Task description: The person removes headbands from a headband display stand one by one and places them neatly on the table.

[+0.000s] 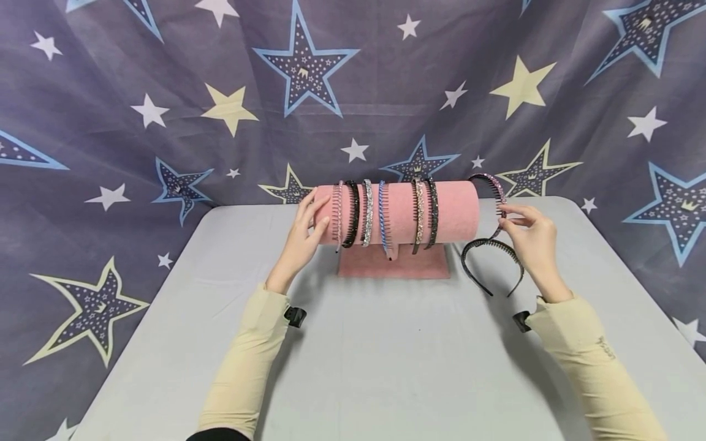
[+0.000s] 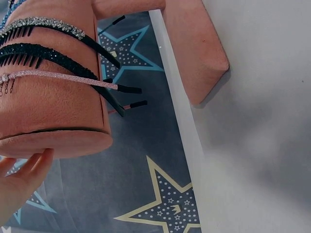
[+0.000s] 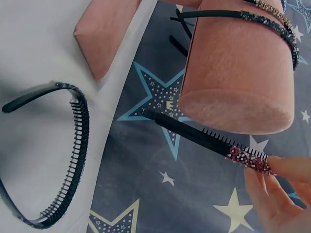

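Observation:
A pink padded headband stand (image 1: 405, 211) holds several headbands around its horizontal roll. My left hand (image 1: 300, 236) rests on the roll's left end, its fingers touching the end in the left wrist view. Nearest to it sit a pale pink headband (image 2: 58, 74) and a black glittery headband (image 2: 53, 54). My right hand (image 1: 532, 236) pinches a headband with pink and red beads (image 3: 248, 159) between thumb and fingers. This black-toothed headband is just off the roll's right end, apart from it. Its ends point down and toward the stand.
A black toothed headband (image 1: 491, 242) is on the grey table (image 1: 386, 355), to the right of the stand's base (image 1: 358, 266). Behind the table hangs a dark cloth (image 1: 182, 67) with stars.

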A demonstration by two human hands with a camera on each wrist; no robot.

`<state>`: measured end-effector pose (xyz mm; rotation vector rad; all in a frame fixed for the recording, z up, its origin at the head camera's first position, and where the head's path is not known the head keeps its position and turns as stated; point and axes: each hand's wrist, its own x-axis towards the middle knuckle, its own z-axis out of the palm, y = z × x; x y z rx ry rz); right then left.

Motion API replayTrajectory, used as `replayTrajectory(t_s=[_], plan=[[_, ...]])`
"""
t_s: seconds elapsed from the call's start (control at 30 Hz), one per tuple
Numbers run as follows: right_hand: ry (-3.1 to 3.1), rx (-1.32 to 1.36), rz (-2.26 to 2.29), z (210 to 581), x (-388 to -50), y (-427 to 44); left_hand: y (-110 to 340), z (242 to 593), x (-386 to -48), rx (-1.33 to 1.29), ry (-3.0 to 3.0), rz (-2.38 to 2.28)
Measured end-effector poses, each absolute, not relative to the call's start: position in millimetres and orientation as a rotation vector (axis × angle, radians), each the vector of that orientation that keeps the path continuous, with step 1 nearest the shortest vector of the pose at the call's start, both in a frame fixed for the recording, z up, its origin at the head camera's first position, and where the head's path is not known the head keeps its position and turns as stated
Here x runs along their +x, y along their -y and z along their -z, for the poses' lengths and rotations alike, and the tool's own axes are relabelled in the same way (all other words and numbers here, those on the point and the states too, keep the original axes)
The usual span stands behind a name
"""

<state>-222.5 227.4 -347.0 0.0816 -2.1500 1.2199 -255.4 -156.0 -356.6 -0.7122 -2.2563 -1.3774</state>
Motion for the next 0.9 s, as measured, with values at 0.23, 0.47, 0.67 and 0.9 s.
replayTrajectory(t_s=[0.23,0.47,0.67,0.9], plan=[[2.175,-0.032,-1.204,347,-220,-238,156,359,-257,-0.728,2.245,1.37],[2.199,-0.086,-1.238,346,-218,-256,156,358,-255,-0.722,2.244,1.372],[2.121,-0.024,-1.524,400,-259,-318,155,357,-254,-0.695,2.259,1.385],[2.133,-0.106,-1.551,487,-317,-402,147,336,-235,-0.701,2.257,1.383]])
